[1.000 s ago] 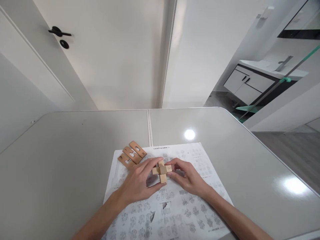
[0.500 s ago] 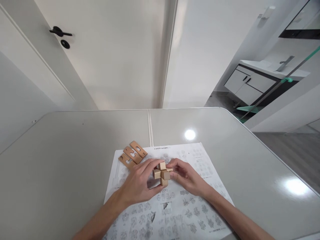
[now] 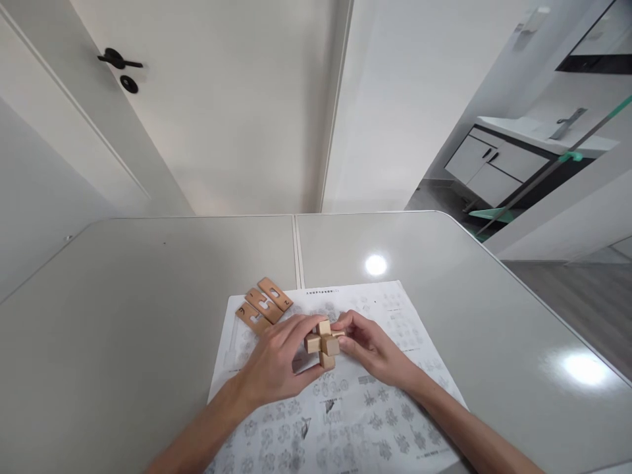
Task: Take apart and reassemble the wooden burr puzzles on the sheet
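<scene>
A wooden burr puzzle [image 3: 330, 345], made of crossed square bars, is held up above the printed sheet [image 3: 365, 395]. My left hand [image 3: 281, 355] grips it from the left, fingers over the top bar and thumb under the bottom one. From the right, my right hand [image 3: 370, 345] pinches the bar that sticks out on that side between thumb and fingertips. Beyond my left hand lie three flat wooden pieces with cut-outs and black numerals: a far one [image 3: 275, 293], a middle one [image 3: 264, 304] and a near one [image 3: 253, 319], partly hidden by my left hand.
The grey table [image 3: 148, 316] has a seam [image 3: 297, 250] across it and rounded far corners. A white door with a black handle [image 3: 118, 60] stands beyond it. At the right are a sink cabinet [image 3: 494, 161] and a green-and-grey pole [image 3: 592, 131].
Both hands keep hold of the burr puzzle. The bar in my right fingers shows slightly further out to the right. The view has shifted slightly.
</scene>
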Demonstrator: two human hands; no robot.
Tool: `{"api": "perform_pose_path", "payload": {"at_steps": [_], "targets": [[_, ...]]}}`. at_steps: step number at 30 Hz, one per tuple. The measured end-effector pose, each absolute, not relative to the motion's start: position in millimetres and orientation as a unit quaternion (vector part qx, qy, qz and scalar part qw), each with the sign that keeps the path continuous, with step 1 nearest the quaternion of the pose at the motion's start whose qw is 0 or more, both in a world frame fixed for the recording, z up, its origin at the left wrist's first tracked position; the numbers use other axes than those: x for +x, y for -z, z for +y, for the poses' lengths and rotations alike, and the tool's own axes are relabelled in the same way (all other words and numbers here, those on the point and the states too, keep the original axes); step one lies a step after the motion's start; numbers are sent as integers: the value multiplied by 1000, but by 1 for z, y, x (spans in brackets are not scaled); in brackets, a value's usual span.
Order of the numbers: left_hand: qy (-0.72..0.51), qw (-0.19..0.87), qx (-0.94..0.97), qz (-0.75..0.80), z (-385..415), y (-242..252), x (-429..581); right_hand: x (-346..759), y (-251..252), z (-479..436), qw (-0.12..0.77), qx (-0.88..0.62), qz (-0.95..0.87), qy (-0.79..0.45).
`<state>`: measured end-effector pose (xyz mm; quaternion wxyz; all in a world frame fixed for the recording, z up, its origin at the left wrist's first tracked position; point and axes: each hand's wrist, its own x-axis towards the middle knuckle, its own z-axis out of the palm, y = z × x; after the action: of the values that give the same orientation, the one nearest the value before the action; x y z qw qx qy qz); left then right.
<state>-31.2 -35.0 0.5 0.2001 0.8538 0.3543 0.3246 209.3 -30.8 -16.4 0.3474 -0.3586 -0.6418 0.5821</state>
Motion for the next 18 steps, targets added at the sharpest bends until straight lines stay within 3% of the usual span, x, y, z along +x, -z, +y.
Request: {"api": "perform_pose_path", "payload": {"at_steps": [10, 18], "targets": [[-336, 109, 882, 313, -33, 1, -30, 211, 9, -29, 329, -344, -595, -647], [-333, 183, 856, 351, -33, -1, -31, 205, 15, -35, 358, -351, -667, -551]]}}
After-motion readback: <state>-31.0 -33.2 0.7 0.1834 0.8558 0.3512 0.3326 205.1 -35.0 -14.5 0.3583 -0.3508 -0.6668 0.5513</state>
